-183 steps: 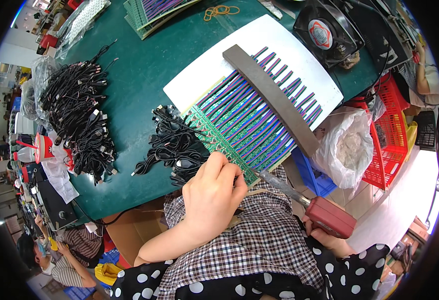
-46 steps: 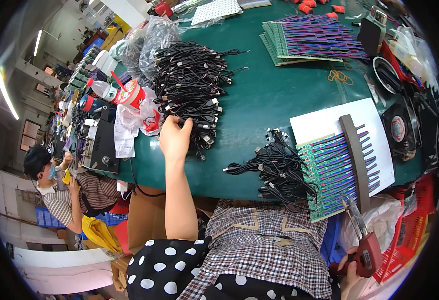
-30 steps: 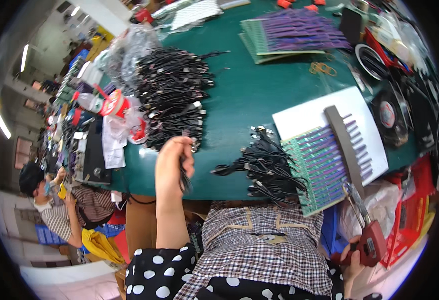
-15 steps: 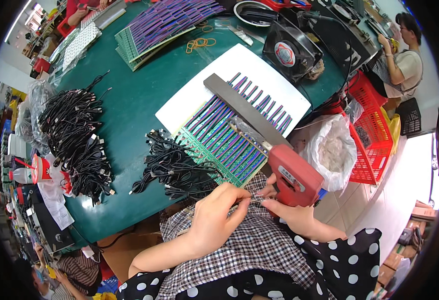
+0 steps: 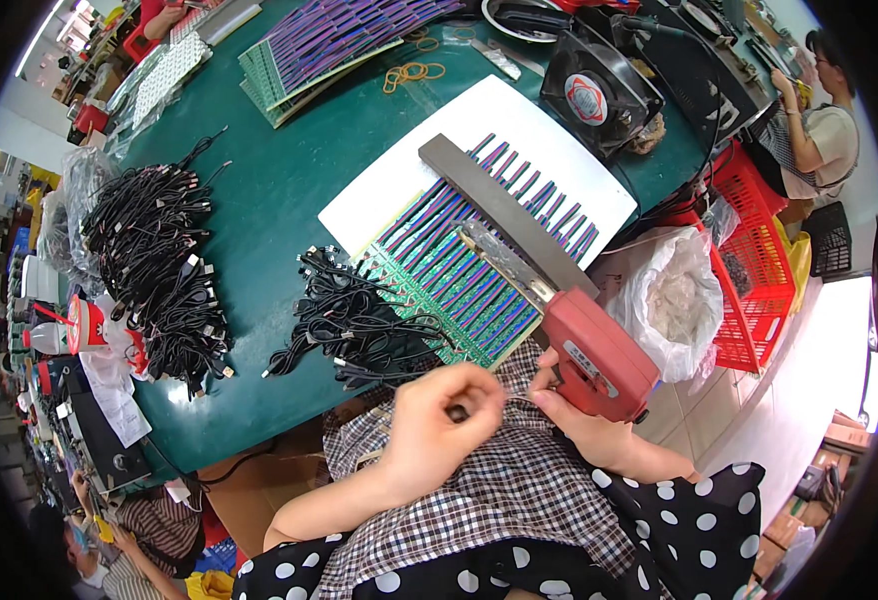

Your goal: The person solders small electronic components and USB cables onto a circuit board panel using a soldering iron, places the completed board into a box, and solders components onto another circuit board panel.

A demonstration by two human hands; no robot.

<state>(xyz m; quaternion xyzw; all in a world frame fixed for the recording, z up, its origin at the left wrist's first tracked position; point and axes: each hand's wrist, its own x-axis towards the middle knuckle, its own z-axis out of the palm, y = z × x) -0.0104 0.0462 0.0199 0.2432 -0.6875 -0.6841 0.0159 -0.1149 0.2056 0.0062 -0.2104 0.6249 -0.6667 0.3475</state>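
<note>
My left hand is curled with the fingertips together and slightly blurred; what it holds, if anything, is too small to tell. Close by, my right hand pinches with thumb and forefinger, and any thin thing between them cannot be made out. Right behind that hand is a red glue gun, its metal nozzle over a green circuit board panel laid with purple-blue strips. Across the panel lies a dark grey bar. Left of the panel is a bunch of black cables with plugs.
A white board lies under the panel. A bigger cable heap is at left, stacked panels and rubber bands at the back. A black fan stands back right. A white bag and red crate are at right.
My hands were together over a thin wire-like piece; now the left hand has drawn slightly apart and its fingers have curled in more. The view has shifted slightly.
</note>
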